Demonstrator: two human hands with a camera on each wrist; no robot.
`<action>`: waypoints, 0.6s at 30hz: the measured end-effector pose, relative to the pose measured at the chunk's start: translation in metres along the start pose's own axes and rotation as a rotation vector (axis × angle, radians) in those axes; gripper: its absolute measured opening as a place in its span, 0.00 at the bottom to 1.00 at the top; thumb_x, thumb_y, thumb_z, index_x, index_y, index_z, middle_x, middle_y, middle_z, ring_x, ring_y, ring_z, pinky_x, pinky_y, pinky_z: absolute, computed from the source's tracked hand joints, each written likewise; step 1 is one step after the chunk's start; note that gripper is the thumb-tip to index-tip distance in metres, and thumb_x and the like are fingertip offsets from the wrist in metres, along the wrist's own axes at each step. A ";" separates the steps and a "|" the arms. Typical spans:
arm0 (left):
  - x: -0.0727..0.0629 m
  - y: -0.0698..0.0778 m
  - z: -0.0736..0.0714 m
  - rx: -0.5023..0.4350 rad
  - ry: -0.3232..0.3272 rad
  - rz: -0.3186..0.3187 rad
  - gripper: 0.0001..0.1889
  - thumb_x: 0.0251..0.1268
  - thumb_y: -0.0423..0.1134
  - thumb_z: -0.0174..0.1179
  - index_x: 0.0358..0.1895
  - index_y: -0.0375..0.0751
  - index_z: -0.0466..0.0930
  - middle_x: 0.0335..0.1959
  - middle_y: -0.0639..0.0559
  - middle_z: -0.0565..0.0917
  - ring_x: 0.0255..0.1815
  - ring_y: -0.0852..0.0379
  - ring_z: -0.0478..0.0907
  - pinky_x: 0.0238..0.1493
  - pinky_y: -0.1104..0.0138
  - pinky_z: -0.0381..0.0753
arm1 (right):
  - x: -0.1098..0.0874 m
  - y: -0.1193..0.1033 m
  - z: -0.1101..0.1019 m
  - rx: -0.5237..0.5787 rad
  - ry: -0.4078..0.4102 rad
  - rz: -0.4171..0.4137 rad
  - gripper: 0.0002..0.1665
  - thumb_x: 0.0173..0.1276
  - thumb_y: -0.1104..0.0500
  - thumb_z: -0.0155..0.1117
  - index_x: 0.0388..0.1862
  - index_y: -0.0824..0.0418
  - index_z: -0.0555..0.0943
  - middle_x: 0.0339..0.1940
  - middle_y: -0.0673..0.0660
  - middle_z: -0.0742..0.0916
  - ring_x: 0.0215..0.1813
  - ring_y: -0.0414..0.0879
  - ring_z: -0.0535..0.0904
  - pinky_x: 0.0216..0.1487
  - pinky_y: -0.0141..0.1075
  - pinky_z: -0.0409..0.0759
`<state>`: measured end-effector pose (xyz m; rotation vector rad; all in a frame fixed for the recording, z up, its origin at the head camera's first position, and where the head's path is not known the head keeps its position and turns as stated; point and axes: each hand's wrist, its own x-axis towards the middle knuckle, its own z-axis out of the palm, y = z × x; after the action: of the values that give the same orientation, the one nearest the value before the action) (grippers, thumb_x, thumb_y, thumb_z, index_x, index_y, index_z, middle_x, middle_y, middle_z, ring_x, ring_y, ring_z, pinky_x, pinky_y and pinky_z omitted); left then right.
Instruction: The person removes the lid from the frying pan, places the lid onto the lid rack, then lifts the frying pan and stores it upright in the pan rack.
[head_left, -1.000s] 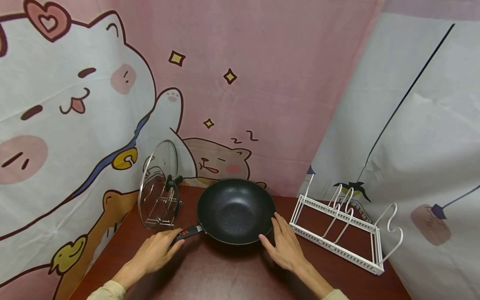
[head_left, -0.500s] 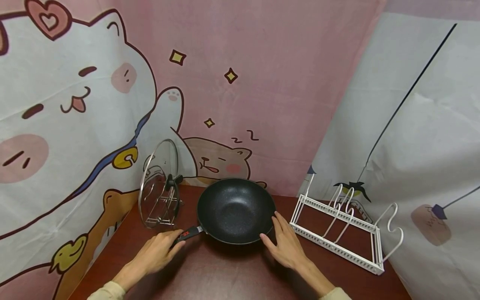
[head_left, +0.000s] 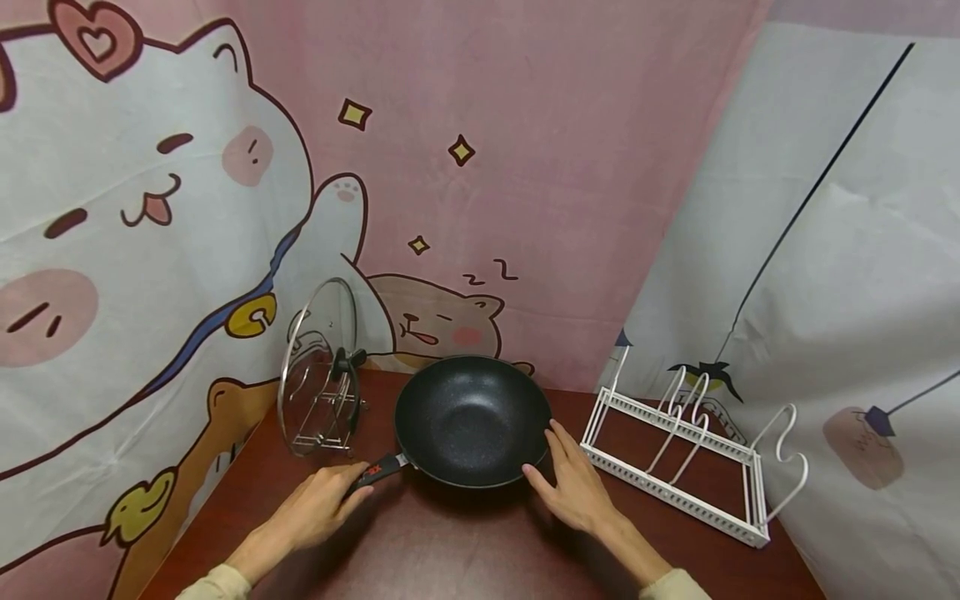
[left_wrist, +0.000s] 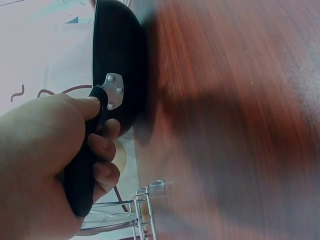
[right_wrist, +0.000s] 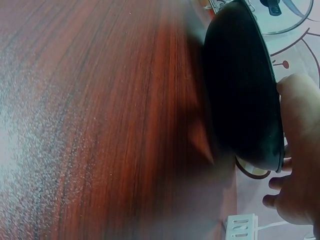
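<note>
A black wok (head_left: 472,421) with a speckled inside is at the middle of the table, its hollow facing up. Its black handle (head_left: 382,468), with red lettering, points toward the front left. My left hand (head_left: 318,508) grips this handle; in the left wrist view the fingers (left_wrist: 104,147) curl round it below the riveted metal bracket (left_wrist: 114,91). At the wok's right edge, my right hand (head_left: 576,492) touches the rim with thumb and fingertips. The right wrist view shows the thumb on the rim and the other fingers (right_wrist: 277,182) partly hidden.
Left of the wok, a glass lid (head_left: 318,367) with a black knob stands upright in a wire rack (head_left: 322,433). A white rack (head_left: 675,467) with upright loops lies on the right. A cartoon-printed cloth (head_left: 540,208) hangs behind the reddish-brown table (head_left: 465,558).
Almost nothing moves. The right thumb shifts very slightly to the right along the rim, while the left hand keeps its grip on the handle.
</note>
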<state>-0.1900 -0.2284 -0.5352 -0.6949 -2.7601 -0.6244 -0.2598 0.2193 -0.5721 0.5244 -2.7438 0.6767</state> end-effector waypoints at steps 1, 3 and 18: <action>0.000 0.001 0.000 -0.005 -0.004 0.001 0.10 0.82 0.42 0.69 0.58 0.45 0.87 0.37 0.63 0.87 0.36 0.71 0.78 0.35 0.66 0.80 | 0.000 0.000 0.000 0.000 -0.002 0.001 0.51 0.81 0.37 0.70 0.85 0.71 0.70 0.91 0.69 0.70 0.88 0.69 0.70 0.83 0.69 0.73; 0.000 0.001 0.000 -0.014 -0.010 0.005 0.09 0.83 0.43 0.69 0.57 0.45 0.86 0.36 0.64 0.84 0.36 0.71 0.76 0.35 0.67 0.78 | 0.001 0.000 -0.001 0.001 -0.004 0.004 0.51 0.81 0.37 0.70 0.86 0.70 0.70 0.91 0.69 0.70 0.88 0.69 0.70 0.83 0.68 0.73; -0.003 0.007 0.002 -0.032 -0.021 0.037 0.10 0.84 0.43 0.68 0.56 0.43 0.85 0.33 0.66 0.80 0.35 0.71 0.72 0.35 0.68 0.76 | 0.003 0.002 0.000 0.012 -0.015 0.021 0.51 0.82 0.36 0.69 0.87 0.69 0.68 0.93 0.66 0.68 0.88 0.69 0.71 0.83 0.67 0.74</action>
<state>-0.1845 -0.2235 -0.5356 -0.7620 -2.7552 -0.6588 -0.2637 0.2196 -0.5718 0.5052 -2.7644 0.6976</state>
